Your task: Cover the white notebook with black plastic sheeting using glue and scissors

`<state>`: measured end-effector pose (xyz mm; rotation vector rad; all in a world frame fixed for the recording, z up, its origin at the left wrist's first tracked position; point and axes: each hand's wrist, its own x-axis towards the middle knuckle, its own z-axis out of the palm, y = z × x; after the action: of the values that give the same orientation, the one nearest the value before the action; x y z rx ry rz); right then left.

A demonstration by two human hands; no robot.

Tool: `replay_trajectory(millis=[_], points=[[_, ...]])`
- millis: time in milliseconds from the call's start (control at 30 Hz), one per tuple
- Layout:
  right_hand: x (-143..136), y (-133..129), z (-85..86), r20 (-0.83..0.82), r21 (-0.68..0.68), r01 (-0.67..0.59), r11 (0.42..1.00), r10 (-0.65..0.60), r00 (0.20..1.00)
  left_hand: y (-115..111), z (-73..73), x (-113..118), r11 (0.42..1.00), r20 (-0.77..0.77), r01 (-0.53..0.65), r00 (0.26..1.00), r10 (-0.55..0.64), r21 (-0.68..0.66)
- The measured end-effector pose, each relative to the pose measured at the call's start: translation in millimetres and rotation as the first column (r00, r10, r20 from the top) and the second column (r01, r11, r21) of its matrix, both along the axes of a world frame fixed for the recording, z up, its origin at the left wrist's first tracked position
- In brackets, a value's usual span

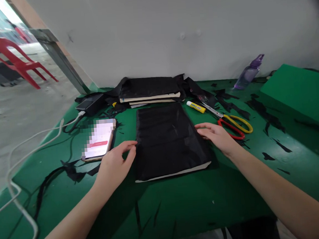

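Observation:
A book (168, 141) wrapped in black fabric lies flat on the green table, its pale page edge showing at the near side. My left hand (118, 161) pinches the book's left edge, thumb and fingers curled toward it. On the opposite side my right hand (214, 135) has its fingertips at the right edge, some of them hidden by the cover. Right beside that hand lie open scissors (227, 123) with red and yellow handles, and a yellow glue stick (196, 107). A lit phone (99, 139) rests just beyond my left hand.
Behind the book sits a stack of black-covered books (148, 87) against the wall. Black fabric scraps (266, 116) litter the table (183, 206). A purple bottle (248, 74) stands at the back right, near a green board (298, 94). White cables (15, 182) cross the left side.

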<state>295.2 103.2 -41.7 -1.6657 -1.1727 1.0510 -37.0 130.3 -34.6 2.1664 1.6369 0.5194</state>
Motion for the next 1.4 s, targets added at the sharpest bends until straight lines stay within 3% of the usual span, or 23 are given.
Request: replay_trajectory(millis=[133,267,433,533,700,967,1133,1400], points=[[-1.2,1.3,-2.4,0.074,0.008,0.017,1.000,-0.018,0.997,0.7,-2.7,1.3,0.986,-0.005,0.097,0.995,-0.097,0.133],[-2.1,1.3,-1.0,0.170,0.019,0.009,1.000,-0.012,0.985,-6.5,0.0,7.2,0.937,-0.010,0.300,0.953,-0.303,0.181],[-6.4,-3.5,8.2,0.298,-0.061,-0.017,0.998,0.034,0.954,-16.1,2.3,14.1,0.809,-0.136,0.569,0.822,-0.553,0.147],[-8.2,-6.7,11.0,0.367,-0.075,-0.047,0.996,0.071,0.927,-16.8,-0.7,16.3,0.727,-0.224,0.668,0.742,-0.632,0.161],[-7.2,-7.1,8.9,0.495,-0.039,-0.129,0.991,0.132,0.859,-14.7,-4.6,16.7,0.670,-0.309,0.725,0.682,-0.663,0.162],[-5.3,-7.0,4.0,0.566,-0.011,-0.149,0.989,0.129,0.814,-12.7,-5.1,17.3,0.654,-0.310,0.747,0.654,-0.690,0.122],[-4.7,-7.2,4.1,0.540,0.017,-0.155,0.988,0.121,0.833,-12.0,-6.9,16.7,0.648,-0.301,0.752,0.649,-0.698,0.119],[7.0,-1.5,3.9,0.362,-0.015,-0.041,0.999,0.044,0.931,-15.5,-0.9,16.8,0.639,-0.355,0.760,0.634,-0.687,0.120]])
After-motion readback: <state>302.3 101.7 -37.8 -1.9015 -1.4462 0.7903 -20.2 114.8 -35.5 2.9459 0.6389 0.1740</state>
